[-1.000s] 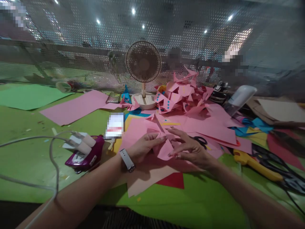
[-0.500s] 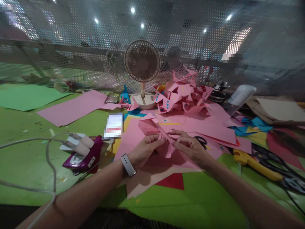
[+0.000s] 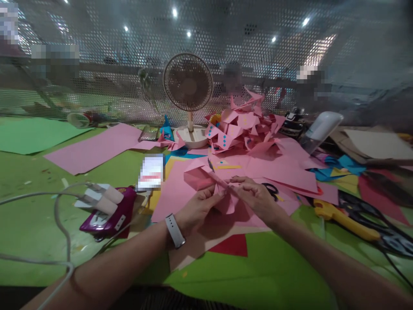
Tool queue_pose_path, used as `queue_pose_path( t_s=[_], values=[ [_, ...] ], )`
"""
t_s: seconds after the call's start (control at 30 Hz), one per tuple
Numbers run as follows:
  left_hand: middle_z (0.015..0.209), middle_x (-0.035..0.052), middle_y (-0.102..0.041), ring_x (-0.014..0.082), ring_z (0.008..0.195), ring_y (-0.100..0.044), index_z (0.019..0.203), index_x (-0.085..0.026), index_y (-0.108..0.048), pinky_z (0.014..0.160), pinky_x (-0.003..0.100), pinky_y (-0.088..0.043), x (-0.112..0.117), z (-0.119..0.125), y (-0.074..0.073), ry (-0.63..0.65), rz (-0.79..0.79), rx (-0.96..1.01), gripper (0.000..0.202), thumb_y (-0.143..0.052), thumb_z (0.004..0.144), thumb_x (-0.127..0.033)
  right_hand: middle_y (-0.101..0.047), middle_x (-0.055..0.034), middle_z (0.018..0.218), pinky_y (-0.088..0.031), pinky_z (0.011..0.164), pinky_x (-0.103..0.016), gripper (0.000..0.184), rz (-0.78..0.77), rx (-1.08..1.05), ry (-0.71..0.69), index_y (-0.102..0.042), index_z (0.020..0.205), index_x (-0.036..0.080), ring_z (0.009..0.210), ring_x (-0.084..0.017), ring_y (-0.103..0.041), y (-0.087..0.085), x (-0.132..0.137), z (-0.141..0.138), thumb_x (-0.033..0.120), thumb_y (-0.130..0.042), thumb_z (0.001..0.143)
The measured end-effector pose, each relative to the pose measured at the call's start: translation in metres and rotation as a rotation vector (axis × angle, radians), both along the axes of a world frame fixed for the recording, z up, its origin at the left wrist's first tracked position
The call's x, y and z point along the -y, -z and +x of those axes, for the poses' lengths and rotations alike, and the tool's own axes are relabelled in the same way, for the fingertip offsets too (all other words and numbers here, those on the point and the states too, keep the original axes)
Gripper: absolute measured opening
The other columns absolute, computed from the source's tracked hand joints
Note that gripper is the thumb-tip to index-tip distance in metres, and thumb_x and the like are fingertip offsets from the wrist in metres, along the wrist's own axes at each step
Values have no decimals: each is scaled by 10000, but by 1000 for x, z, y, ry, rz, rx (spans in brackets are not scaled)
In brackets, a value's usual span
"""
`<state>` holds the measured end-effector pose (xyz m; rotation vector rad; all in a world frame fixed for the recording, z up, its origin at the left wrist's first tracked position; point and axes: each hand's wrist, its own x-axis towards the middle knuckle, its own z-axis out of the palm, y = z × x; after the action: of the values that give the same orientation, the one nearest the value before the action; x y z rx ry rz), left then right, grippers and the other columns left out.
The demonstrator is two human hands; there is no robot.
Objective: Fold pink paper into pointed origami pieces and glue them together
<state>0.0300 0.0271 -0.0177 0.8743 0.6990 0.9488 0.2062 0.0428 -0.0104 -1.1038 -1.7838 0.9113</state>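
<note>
Both my hands meet over a partly folded pink paper piece (image 3: 206,178) held just above loose pink sheets (image 3: 277,170) on the green table (image 3: 32,215). My left hand (image 3: 196,209), with a grey watch at the wrist, pinches the piece's lower left edge. My right hand (image 3: 254,198) pinches it from the right, fingers curled on a fold. A flap of the piece sticks up and away from me.
A heap of folded pink paper shapes (image 3: 245,129) lies behind, beside a small desk fan (image 3: 188,92). A purple device with white plugs and cable (image 3: 108,206) sits left. Black scissors (image 3: 271,189), a yellow-handled tool (image 3: 345,219) and coloured sheets lie right. A perforated screen backs the table.
The hands went from pressing the pink piece flat on the sheets to pinching it and lifting it slightly. A folded flap now stands up at the far side.
</note>
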Motion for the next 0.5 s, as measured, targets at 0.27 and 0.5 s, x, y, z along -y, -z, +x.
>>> queue_pose_path(
  t_s=[0.27,0.5],
  values=[
    [820,42,-678,134,746,-579,863,-157,-678,761,279,-419,-1,3,3,-24,-44,74,205,-692,727,-310,-632,-61,1021,-409,895,-350,218,-17,-52,-13,-663,652,214,1050,-210,-537,3,-2,-2,363,-583,790],
    [805,46,-673,142,744,-581,877,-164,-674,768,288,-424,-3,4,10,-8,-20,68,193,-664,754,-312,-644,-39,848,-441,788,-301,260,-39,-93,-20,-564,602,192,844,-171,-578,3,0,-5,353,-548,806]
  ],
)
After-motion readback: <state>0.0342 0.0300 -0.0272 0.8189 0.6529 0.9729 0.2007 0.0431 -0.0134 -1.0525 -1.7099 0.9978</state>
